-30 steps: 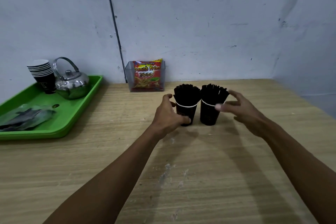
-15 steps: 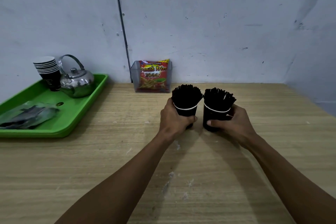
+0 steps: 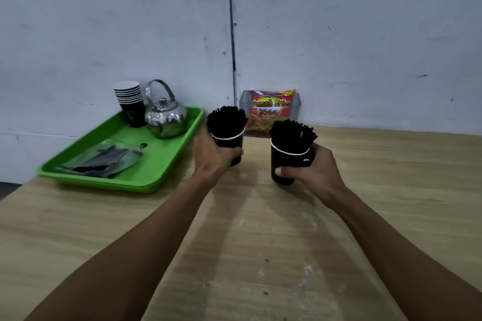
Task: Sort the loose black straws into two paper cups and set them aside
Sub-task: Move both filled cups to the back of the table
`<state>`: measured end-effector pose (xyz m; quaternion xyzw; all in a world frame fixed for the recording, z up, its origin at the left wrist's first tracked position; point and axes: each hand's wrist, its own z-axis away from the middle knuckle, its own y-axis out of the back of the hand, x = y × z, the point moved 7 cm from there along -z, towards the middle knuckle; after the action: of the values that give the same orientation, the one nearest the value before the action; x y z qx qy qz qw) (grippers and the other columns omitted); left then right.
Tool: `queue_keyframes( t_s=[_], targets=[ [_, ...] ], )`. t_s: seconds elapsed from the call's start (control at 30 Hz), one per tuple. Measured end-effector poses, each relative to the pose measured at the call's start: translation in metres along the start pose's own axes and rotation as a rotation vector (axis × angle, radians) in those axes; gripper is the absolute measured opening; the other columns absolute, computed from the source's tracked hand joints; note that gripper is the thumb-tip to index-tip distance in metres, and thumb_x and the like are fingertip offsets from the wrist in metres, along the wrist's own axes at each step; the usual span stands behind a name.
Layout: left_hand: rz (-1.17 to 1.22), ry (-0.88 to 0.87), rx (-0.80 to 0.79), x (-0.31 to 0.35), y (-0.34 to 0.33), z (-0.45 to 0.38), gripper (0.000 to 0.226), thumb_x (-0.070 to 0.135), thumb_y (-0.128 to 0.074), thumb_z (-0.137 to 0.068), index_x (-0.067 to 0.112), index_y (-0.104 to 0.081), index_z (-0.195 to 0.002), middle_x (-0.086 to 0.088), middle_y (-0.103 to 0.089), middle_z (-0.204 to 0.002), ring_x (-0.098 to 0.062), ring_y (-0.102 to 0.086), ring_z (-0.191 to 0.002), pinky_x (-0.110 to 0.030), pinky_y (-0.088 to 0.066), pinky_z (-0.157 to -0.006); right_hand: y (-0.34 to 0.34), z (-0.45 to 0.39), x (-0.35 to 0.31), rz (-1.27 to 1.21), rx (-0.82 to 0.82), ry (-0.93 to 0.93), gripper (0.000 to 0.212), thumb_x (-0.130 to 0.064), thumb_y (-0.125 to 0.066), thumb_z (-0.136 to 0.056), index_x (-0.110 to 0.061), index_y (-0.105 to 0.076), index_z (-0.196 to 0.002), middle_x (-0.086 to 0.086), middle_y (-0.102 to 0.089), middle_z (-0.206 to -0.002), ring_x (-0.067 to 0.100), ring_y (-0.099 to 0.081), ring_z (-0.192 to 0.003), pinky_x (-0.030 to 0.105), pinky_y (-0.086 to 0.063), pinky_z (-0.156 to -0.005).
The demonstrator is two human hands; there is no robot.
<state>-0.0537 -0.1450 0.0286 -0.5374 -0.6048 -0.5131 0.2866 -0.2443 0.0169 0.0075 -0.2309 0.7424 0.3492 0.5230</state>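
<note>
- Two black paper cups are packed with black straws; straw tops fan out above the white rims.
- Left cup [image 3: 229, 144] is gripped by the left hand [image 3: 211, 156], fingers wrapped round the lower wall; its straws [image 3: 226, 120] stand close to upright. It sits just beside the right edge of the green tray.
- Right cup [image 3: 287, 164] is gripped by the right hand [image 3: 317, 173], thumb across the near wall, fingers curled round the far side; its straws [image 3: 292, 135] lean slightly right.
- Cups are apart, a clear gap between them; right cup is nearer than left. Whether either base touches the tabletop [image 3: 260, 242] cannot be told.
- Green tray [image 3: 146, 185] lies at the left, carrying a stack of paper cups [image 3: 129, 101], a metal kettle [image 3: 165, 117] just right of the stack, and a clear plastic bag [image 3: 104, 159] with dark contents at its near end.
- A snack packet [image 3: 270, 109] in a clear holder stands against the far wall [image 3: 339, 34], behind the two cups.
</note>
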Motion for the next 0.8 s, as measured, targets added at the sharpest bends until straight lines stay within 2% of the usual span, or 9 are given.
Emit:
queue_keyframes(
  t_s=[0.13, 0.4, 0.47, 0.53, 0.6, 0.67, 0.8],
  targets=[
    [-0.044, 0.079, 0.066, -0.019, 0.009, -0.034, 0.080, 0.012, -0.090, -0.053, 0.008, -0.055, -0.125, -0.010, -0.065, -0.121, -0.027, -0.061, -0.110, -0.033, -0.052, -0.090, -0.038, -0.021, -0.010, 0.006, 0.003, 0.033, 0.073, -0.014, -0.093, -0.053, -0.015, -0.063, -0.119, -0.005, -0.072, -0.105, 0.012, -0.067, -0.100, 0.040, -0.055, -0.091],
    [-0.199, 0.115, 0.010, -0.039, -0.018, -0.110, 0.065, 0.003, -0.082, -0.064, 0.002, -0.051, -0.121, -0.017, -0.060, -0.124, -0.032, -0.057, -0.116, -0.034, -0.050, -0.093, -0.085, -0.066, -0.002, -0.011, 0.012, 0.051, 0.075, -0.016, -0.094, -0.051, -0.019, -0.063, -0.120, -0.008, -0.070, -0.106, 0.011, -0.065, -0.100, 0.030, -0.054, -0.086],
    [-0.232, 0.108, 0.009, -0.041, -0.024, -0.125, 0.054, 0.001, -0.078, -0.067, 0.004, -0.047, -0.111, -0.016, -0.059, -0.115, -0.029, -0.057, -0.102, -0.030, -0.049, -0.081, -0.092, -0.076, 0.001, -0.012, 0.002, 0.053, 0.073, -0.016, -0.093, -0.051, -0.021, -0.064, -0.119, -0.009, -0.071, -0.105, 0.009, -0.065, -0.098, 0.028, -0.053, -0.084],
    [-0.254, 0.087, 0.010, -0.040, -0.032, -0.138, 0.049, -0.001, -0.073, -0.070, 0.007, -0.039, -0.103, -0.011, -0.054, -0.102, -0.020, -0.051, -0.082, -0.026, -0.044, -0.071, -0.098, -0.085, 0.004, -0.015, -0.004, 0.059, 0.073, -0.015, -0.093, -0.052, -0.018, -0.065, -0.119, -0.007, -0.072, -0.104, 0.010, -0.066, -0.098, 0.029, -0.053, -0.084],
    [-0.253, 0.083, 0.011, -0.041, -0.039, -0.148, 0.049, -0.002, -0.071, -0.071, 0.006, -0.036, -0.106, -0.009, -0.052, -0.097, -0.011, -0.045, -0.068, -0.025, -0.043, -0.065, -0.103, -0.090, 0.006, -0.018, -0.013, 0.064, 0.072, -0.015, -0.093, -0.052, -0.016, -0.065, -0.119, -0.006, -0.072, -0.104, 0.012, -0.066, -0.098, 0.030, -0.054, -0.084],
    [-0.245, 0.087, 0.017, -0.043, -0.045, -0.157, 0.051, 0.000, -0.071, -0.074, 0.004, -0.036, -0.111, -0.011, -0.051, -0.098, -0.005, -0.040, -0.064, -0.025, -0.042, -0.063, -0.107, -0.094, 0.008, -0.027, -0.026, 0.066, 0.069, -0.015, -0.093, -0.053, -0.017, -0.066, -0.117, -0.006, -0.072, -0.103, 0.012, -0.067, -0.098, 0.032, -0.055, -0.085],
    [-0.211, 0.110, 0.061, -0.050, -0.050, -0.165, 0.051, -0.001, -0.069, -0.074, 0.005, -0.035, -0.111, -0.009, -0.049, -0.098, -0.006, -0.040, -0.064, -0.024, -0.042, -0.064, -0.113, -0.101, 0.007, -0.037, -0.048, 0.083, 0.066, -0.014, -0.092, -0.054, -0.024, -0.065, -0.113, -0.009, -0.073, -0.101, 0.007, -0.067, -0.096, 0.031, -0.056, -0.084]
  ],
)
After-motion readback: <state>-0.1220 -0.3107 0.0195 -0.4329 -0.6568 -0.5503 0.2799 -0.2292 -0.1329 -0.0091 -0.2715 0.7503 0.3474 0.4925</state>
